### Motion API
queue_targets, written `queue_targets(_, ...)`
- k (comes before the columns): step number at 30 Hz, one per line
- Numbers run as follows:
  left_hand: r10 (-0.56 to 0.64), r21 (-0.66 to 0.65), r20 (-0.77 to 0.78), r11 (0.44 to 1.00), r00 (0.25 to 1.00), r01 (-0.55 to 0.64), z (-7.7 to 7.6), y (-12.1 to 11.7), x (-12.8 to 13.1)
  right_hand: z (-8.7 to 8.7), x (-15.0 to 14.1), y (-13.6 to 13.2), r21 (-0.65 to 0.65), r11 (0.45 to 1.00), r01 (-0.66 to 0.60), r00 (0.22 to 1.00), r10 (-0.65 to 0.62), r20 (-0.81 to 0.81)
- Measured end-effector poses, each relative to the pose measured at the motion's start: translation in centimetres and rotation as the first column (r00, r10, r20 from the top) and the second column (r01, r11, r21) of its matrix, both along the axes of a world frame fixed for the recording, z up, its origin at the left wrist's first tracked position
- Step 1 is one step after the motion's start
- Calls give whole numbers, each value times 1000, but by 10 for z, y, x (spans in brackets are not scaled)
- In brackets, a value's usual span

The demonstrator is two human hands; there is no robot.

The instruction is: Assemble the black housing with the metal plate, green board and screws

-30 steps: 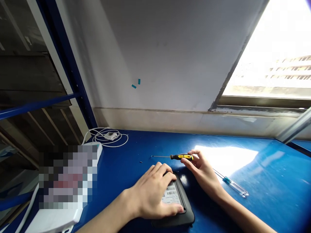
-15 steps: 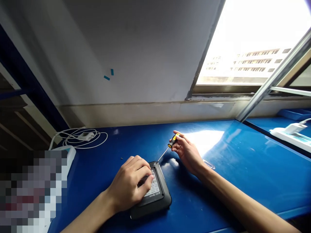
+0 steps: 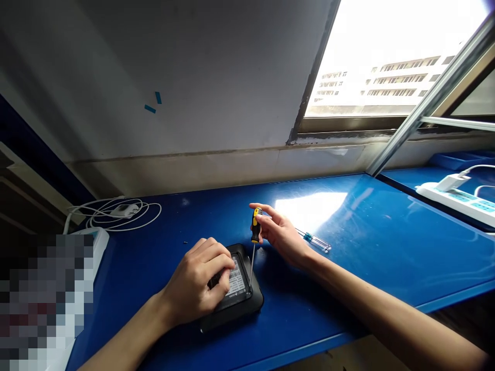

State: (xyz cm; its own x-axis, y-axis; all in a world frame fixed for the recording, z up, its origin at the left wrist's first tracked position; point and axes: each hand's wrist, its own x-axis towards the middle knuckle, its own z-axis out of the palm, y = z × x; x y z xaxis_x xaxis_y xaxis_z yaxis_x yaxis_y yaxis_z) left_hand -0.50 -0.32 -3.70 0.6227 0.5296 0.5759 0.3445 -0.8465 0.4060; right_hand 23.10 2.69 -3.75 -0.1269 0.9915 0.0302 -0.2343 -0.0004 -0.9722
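Note:
A black device (image 3: pixel 240 301) with a white barcode label lies face down on the blue table (image 3: pixel 367 247). My left hand (image 3: pixel 197 283) rests on its left part, fingers curled over it, holding it down. My right hand (image 3: pixel 280 234) pinches the yellow and black handle of a small screwdriver (image 3: pixel 253 247), which stands nearly upright. Its thin shaft points down and its tip touches the device's right edge.
A clear screwdriver with a blue tip (image 3: pixel 314 240) lies just right of my right hand. A coiled white cable with an adapter (image 3: pixel 118 211) sits at the back left. A white power strip (image 3: pixel 456 198) lies far right. A tiny dark screw (image 3: pixel 185 242) rests left of the device.
My right hand lifted the screwdriver off the table, swung it from lying flat to nearly upright, and set its tip on the device. The camera view shifted right.

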Motion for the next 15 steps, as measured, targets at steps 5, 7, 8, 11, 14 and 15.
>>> queue_targets(5,-21,-16,-9,1000,1000,20,0,-1,0,-3,4,3,36,999,28,999,-29,20)
queue_targets(7,-25,-14,-10,1000,1000,25,0,-2,0,-4,5,4,43,999,25,999,-27,35)
queue_targets(8,-28,-12,-10,1000,1000,27,0,-2,0,-4,4,4,44,999,18,999,-20,49)
queue_targets(11,-28,-6,-1,1000,1000,28,1,-1,0,-4,3,4,51,999,-10,993,4,122)
queue_targets(14,-30,1,13,1000,999,30,1,-1,1,-4,1,4,74,997,-21,983,7,185)
queue_targets(15,-32,1,16,999,999,32,1,-1,2,-4,1,4,79,997,-21,981,5,193)
